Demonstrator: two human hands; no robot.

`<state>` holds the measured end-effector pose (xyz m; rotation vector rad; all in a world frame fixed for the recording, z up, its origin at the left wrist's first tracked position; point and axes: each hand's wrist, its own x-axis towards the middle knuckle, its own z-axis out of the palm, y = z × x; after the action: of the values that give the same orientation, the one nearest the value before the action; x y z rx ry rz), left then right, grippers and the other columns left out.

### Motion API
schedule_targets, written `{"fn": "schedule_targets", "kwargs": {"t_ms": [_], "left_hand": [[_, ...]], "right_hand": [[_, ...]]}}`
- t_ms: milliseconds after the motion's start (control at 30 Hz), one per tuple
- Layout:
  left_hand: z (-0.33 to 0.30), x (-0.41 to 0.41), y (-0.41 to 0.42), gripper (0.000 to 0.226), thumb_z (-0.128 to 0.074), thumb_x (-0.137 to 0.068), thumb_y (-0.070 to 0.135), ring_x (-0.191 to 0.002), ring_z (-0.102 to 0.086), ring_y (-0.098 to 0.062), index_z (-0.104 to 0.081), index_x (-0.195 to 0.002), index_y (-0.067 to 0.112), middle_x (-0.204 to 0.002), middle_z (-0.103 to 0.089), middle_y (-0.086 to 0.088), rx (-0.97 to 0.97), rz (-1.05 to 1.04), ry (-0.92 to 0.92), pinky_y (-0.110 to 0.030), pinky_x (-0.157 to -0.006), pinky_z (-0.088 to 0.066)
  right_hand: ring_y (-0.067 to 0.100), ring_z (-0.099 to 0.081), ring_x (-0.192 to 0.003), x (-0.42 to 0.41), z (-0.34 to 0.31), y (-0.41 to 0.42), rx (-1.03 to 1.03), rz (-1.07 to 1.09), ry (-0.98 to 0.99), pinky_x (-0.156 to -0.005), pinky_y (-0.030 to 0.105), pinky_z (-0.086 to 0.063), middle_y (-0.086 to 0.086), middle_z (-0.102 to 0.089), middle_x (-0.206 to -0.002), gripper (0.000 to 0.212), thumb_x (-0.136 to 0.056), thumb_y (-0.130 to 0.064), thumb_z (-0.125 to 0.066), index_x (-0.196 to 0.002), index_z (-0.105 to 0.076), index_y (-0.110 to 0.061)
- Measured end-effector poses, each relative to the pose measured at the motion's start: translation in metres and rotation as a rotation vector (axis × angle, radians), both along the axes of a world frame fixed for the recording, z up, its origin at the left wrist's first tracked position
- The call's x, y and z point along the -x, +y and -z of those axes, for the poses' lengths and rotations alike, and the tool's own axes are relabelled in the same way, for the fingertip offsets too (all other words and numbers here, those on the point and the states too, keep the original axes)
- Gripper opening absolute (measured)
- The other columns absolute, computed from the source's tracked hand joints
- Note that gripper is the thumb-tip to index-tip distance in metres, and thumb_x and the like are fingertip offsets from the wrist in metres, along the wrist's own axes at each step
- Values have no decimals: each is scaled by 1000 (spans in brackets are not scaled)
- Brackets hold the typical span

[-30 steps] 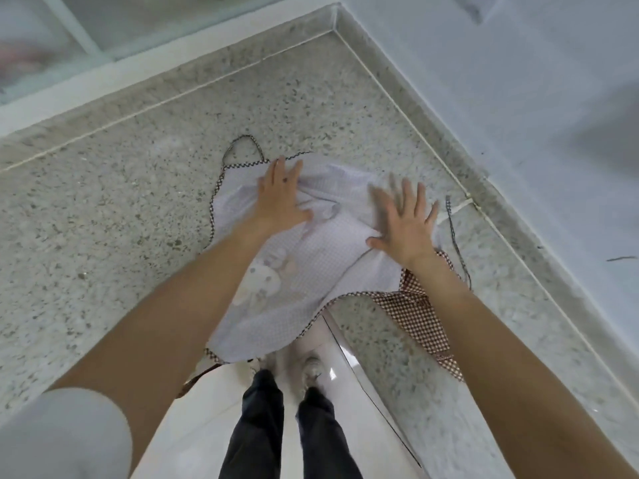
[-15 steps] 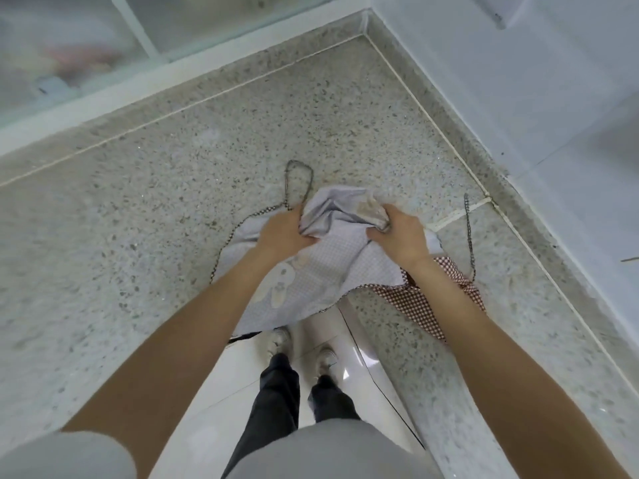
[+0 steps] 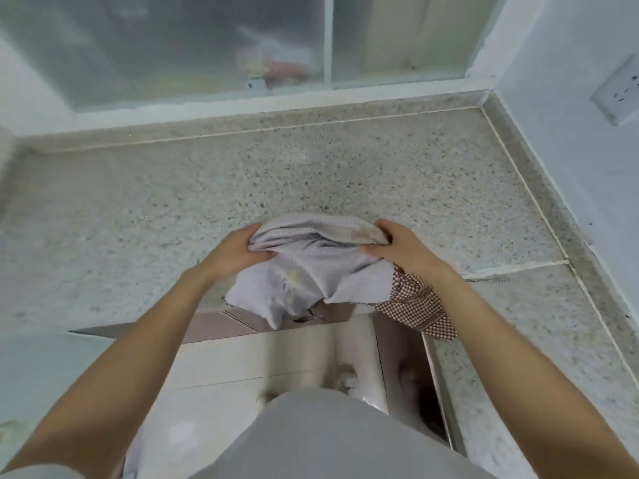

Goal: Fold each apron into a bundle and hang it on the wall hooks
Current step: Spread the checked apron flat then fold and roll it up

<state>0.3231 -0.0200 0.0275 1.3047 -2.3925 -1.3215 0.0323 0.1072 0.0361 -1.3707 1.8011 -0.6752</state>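
Both hands have gathered the apron (image 3: 311,271) off the counter (image 3: 138,236) since the earlier frames, where it lay spread and was being pressed flat; now it is bunched between them, and the view has tipped up to take in the frosted window (image 3: 193,46) at twelve o'clock. The left hand (image 3: 235,252) grips the pale checked cloth at its nine o'clock end, fingers curled over the top fold and thumb beneath. The right hand (image 3: 401,248) pinches the three o'clock end the same way, thumb pointing inward. The apron sits near the front edge of the counter, its top rolled into a thick fold between the hands and its lower part hanging loose toward six o'clock, over the counter edge; a brown checked trim (image 3: 415,307) trails out below the right wrist at four o'clock. I would judge the cloth light, soft and limp, so it will sag and slip open wherever it is not held; the best hold is on the rolled fold itself, with the dangling trim and ties tucked in before lifting. Both forearms reach forward from the bottom corners, wrists roughly level and knuckles up. A wall socket (image 3: 619,95) sits at two o'clock on the right wall. No hooks are in view.
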Motion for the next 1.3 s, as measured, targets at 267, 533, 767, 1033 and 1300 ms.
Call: {"fn": "schedule_targets", "kwargs": {"t_ms": [267,533,767,1033,1300], "left_hand": [[-25,-141,-10,35,-72,-72,41,-88,-61,-22,-58,-93,17,-91,-62,1,104,20,-252,-26,-67,-42],[-41,-206,-31,39,-44,-96,39,-71,-52,-20,-56,-82,6,-74,-53,-3,187,58,-457,-26,-61,-35],[-55,-225,-49,18,-65,-86,28,-68,-50,-13,-53,-82,16,-75,-54,1,212,-69,-123,-26,-61,-34],[-69,-203,-80,15,-51,-95,19,-80,-54,-19,-58,-82,20,-82,-57,0,163,-198,93,-25,-70,-35],[-76,-127,-128,19,-57,-90,32,-98,-58,-27,-72,-99,25,-101,-64,-7,689,-607,-162,-32,-75,-44]], "right_hand": [[8,-52,-83,-104,-23,-40,41,-182,159,-67,11,-35,-6,-59,-90,20,-81,-23,-71,-96,-58,-20],[20,-52,-74,-146,-46,-54,-108,-303,575,-61,29,-35,-3,-53,-69,9,-84,-17,-62,-79,-57,-13],[10,-51,-67,-140,-78,-45,69,-70,243,-64,26,-36,-4,-58,-72,18,-81,-28,-71,-79,-57,-18],[14,-44,-78,-112,-95,-63,109,22,-24,-72,30,-31,6,-48,-86,9,-95,-14,-50,-101,-50,-19],[31,-53,-78,-62,-89,-136,570,-10,953,-71,34,-33,5,-65,-78,17,-72,1,-67,-75,-72,-15]]}}
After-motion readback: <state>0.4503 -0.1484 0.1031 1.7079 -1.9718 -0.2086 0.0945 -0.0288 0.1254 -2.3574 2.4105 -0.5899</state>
